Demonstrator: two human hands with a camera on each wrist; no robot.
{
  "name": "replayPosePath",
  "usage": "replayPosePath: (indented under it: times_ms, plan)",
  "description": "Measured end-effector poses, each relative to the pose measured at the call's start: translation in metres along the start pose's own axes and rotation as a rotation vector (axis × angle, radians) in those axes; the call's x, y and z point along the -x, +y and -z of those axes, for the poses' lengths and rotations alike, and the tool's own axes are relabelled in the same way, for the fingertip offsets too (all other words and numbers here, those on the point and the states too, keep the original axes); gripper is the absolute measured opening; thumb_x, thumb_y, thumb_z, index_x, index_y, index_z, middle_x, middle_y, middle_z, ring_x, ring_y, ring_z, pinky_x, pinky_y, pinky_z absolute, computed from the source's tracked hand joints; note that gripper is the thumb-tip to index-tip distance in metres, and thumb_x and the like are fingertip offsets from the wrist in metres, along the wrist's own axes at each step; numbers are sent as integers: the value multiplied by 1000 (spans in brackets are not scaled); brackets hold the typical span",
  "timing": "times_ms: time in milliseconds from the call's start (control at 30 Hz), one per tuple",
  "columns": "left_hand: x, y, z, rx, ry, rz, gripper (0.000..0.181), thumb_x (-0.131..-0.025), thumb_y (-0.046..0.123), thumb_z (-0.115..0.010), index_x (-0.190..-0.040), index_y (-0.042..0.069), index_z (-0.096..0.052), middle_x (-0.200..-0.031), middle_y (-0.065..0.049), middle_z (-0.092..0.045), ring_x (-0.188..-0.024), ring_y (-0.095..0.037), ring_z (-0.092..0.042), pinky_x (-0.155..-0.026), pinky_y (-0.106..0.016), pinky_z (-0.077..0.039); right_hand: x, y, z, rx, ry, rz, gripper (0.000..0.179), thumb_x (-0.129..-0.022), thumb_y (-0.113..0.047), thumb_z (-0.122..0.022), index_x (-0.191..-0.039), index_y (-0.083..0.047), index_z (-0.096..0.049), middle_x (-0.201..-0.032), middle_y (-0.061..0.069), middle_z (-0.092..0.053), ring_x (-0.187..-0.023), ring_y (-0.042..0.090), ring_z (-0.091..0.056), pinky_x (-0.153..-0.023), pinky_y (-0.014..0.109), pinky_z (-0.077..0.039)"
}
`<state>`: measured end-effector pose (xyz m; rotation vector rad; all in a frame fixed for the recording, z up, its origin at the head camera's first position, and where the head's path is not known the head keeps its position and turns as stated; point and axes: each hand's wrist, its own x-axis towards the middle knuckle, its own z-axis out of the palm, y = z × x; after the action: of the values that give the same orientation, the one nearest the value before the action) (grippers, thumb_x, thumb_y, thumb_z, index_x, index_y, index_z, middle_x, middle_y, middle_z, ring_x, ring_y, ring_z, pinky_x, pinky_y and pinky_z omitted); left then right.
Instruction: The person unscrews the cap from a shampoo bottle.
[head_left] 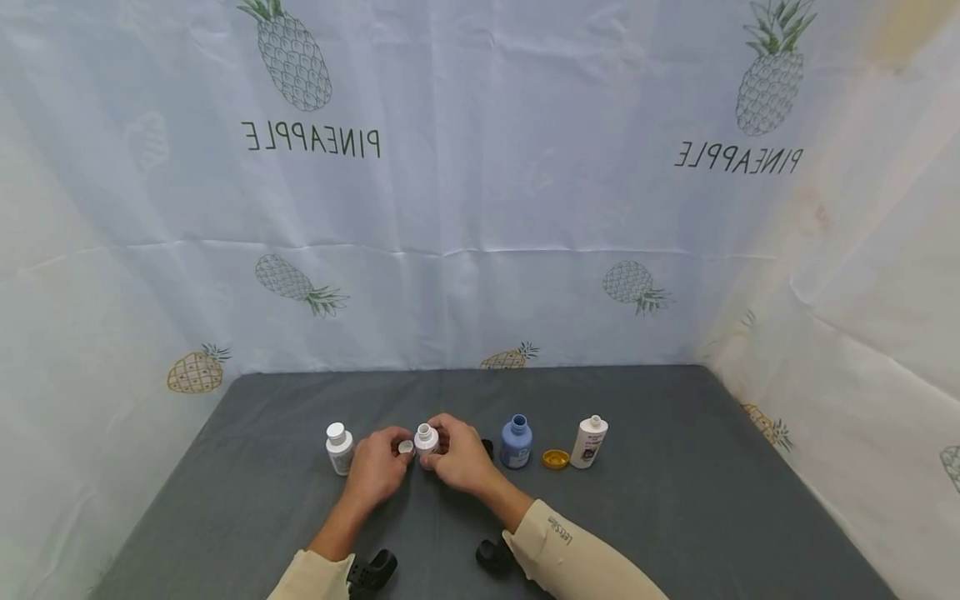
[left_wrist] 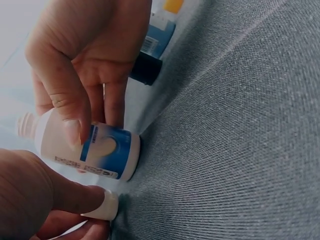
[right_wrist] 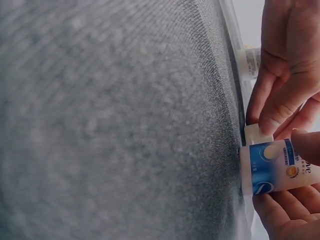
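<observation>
My right hand (head_left: pixel 463 460) grips a small white bottle (head_left: pixel 427 439) with a blue label. It stands upright with its threaded neck bare. Thumb and fingers lie on opposite sides of its body in the left wrist view. Close beside it, my left hand (head_left: pixel 377 468) pinches a white cap (left_wrist: pixel 107 206) between thumb and fingers, down at the cloth. In the right wrist view the cap (right_wrist: pixel 256 133) is right at the bottle's base. Left of that hand stands another white bottle (head_left: pixel 339 450) with its cap on.
Right of my hands stand an uncapped blue bottle (head_left: pixel 517 443) and a white bottle (head_left: pixel 588 443) with no cap. A yellow cap (head_left: pixel 555 459) lies between them. A black cap (left_wrist: pixel 146 68) sits partly behind my right hand. Grey cloth (head_left: pixel 675 500) covers the table; a pineapple-print curtain (head_left: pixel 480 200) hangs behind.
</observation>
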<state>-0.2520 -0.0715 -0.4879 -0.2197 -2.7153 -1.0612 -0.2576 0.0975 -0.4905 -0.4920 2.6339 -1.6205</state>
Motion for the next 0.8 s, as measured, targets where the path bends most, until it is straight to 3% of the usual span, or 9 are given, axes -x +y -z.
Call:
replayPosePath:
  times_ms: [467,633,800]
  plan:
    - [1,-3,0,-4,-29,11,21,-82,0,-78,-103,2,-77,-87,-10,-75,-78,-20,-66,-71,-41,-54,1,2,-1,22,17,1,43,-87,-1,-79,-127,-4,-63,-123,12,-75,-113,27,-73,-96,42,-59]
    - [5,8,7,-5,10,-23,29,-86,4,-76,-115,2,-74,-115,-17,-75,-105,-34,-72,-91,-52,-57,4,-5,1,45,22,26,51,-88,-4,-79,-135,-3,-60,-126,12,-73,-108,24,-71,-90,34,-58]
    - [2,20,18,1,18,-87,35,-89,7,-76,-123,2,-71,-133,-19,-70,-128,-41,-65,-106,-59,-52,6,-13,6,47,32,49,58,-88,-6,-79,-142,-3,-57,-133,16,-69,-115,27,-69,-93,39,-57]
